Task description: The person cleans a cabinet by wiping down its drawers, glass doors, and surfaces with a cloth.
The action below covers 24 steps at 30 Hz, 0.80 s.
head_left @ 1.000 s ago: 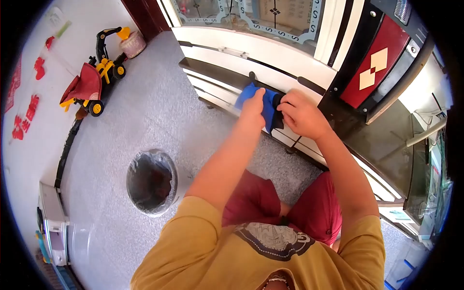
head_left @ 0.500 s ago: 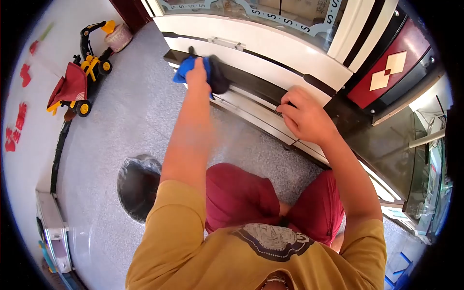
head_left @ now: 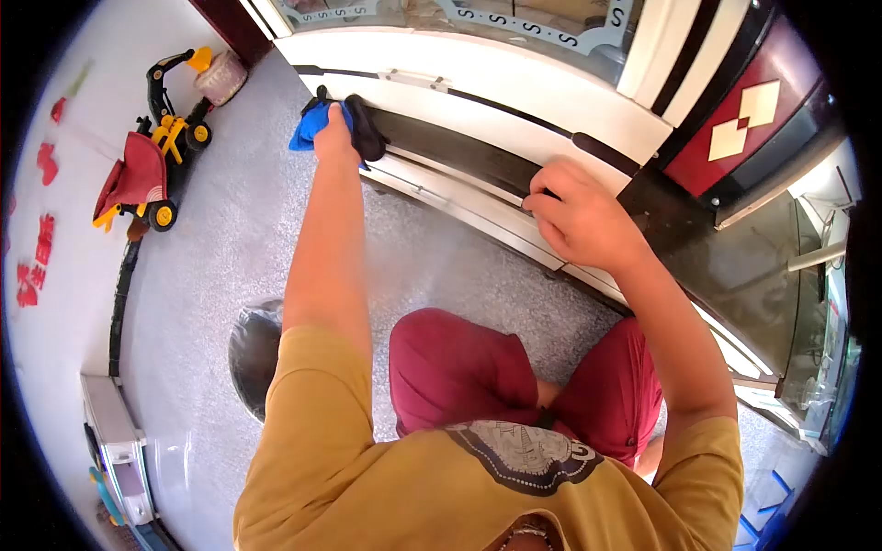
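The left hand (head_left: 336,140) grips a blue-and-black cloth (head_left: 312,122) at the dark ledge's (head_left: 450,147) left end; wiping appears in hand. The right hand (head_left: 581,219) is curled near the other end, grip unclear. The next move calls for steady cloth contact.

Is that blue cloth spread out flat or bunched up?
Bunched up: the blue cloth is crumpled in the left hand, with dark material bulging beside the fingers.
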Each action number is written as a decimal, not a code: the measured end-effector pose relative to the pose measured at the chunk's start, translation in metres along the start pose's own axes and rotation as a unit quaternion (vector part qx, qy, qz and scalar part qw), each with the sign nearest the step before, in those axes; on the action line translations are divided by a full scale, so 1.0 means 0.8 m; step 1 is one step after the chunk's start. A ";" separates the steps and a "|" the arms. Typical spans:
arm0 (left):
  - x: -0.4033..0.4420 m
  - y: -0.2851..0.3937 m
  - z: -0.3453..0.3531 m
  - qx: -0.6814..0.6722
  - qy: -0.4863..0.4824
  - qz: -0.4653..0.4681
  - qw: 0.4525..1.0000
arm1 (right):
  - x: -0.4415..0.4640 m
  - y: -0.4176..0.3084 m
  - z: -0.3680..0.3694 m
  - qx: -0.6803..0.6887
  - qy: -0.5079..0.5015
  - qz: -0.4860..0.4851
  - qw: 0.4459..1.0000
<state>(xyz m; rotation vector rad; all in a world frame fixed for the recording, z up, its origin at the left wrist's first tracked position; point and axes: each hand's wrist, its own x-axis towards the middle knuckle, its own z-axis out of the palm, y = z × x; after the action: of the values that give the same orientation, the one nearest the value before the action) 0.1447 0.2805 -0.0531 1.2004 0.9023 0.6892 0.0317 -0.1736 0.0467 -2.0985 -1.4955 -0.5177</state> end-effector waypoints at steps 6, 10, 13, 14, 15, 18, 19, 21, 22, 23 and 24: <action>-0.125 -0.005 -0.006 0.223 -0.003 0.081 0.971 | 0.000 0.000 -0.002 0.004 0.006 -0.014 1.000; -0.177 -0.031 0.003 0.256 -0.029 0.100 0.961 | -0.001 -0.002 -0.001 0.016 0.023 -0.018 0.999; -0.253 -0.022 0.005 0.270 -0.089 0.062 0.957 | -0.001 -0.002 -0.002 0.012 0.027 -0.023 0.999; -0.288 -0.012 0.004 0.271 -0.096 0.049 0.957 | -0.001 -0.001 -0.002 0.012 0.029 -0.027 0.999; -0.320 -0.007 0.005 0.271 -0.102 0.036 0.956 | -0.002 -0.001 -0.001 0.012 0.031 -0.031 0.999; -0.364 -0.039 0.020 0.202 -0.143 0.021 0.969 | -0.001 0.001 0.002 0.001 0.048 -0.048 0.998; -0.390 -0.030 0.021 0.139 -0.154 0.030 0.978 | -0.001 0.001 0.001 -0.002 0.047 -0.048 0.998; -0.410 -0.047 0.032 0.133 -0.128 0.005 0.983 | -0.002 -0.002 0.000 -0.008 0.043 -0.046 0.998; -0.412 -0.050 0.032 0.074 -0.153 -0.008 0.985 | -0.002 -0.003 0.000 -0.010 0.042 -0.040 0.998; -0.413 -0.054 0.031 0.014 -0.178 -0.022 0.984 | -0.003 -0.005 0.001 -0.012 0.040 -0.033 0.999; -0.411 -0.063 0.033 0.012 -0.176 -0.024 0.984 | -0.003 -0.007 0.000 -0.013 0.037 -0.026 0.999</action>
<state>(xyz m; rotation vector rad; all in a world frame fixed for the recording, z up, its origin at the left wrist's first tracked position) 0.0058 -0.0221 -0.0277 1.2692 0.6418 0.4084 0.0258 -0.1741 0.0463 -2.0425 -1.5110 -0.6314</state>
